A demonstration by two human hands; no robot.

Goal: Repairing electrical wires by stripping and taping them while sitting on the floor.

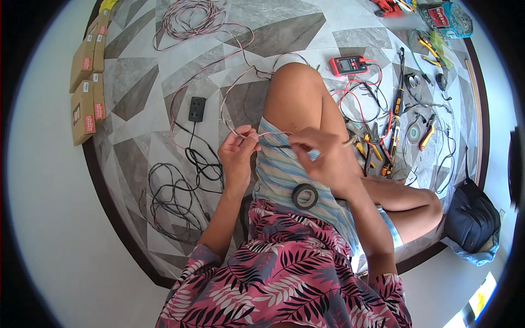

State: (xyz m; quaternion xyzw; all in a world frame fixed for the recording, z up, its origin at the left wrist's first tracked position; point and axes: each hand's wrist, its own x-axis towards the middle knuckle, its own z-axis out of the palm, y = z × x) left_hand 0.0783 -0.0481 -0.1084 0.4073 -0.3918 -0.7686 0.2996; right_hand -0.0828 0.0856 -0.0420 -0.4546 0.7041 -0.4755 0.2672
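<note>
A thin two-strand wire, one strand pinkish (269, 133) and one dark (280, 146), spans the gap between my hands above my lap. My left hand (238, 156) is closed, thumb and fingertips pinching the wire where its strands part. My right hand (327, 159) is closed too, its fingertips drawn together at the strands' far ends; exactly what they grip is partly hidden. A roll of black tape (296, 198) rests on the striped shorts over my lap. From my left hand, the wire runs over the floor to a loose coil (188, 23) at the far left.
Left of me lie a black socket block (197, 109) and tangled black cable (174, 203). To the right are a red multimeter (348, 65), pliers (373, 143), a yellow-black screwdriver (398, 101) and a black bag (473, 217). Cardboard boxes (83, 112) line the left wall.
</note>
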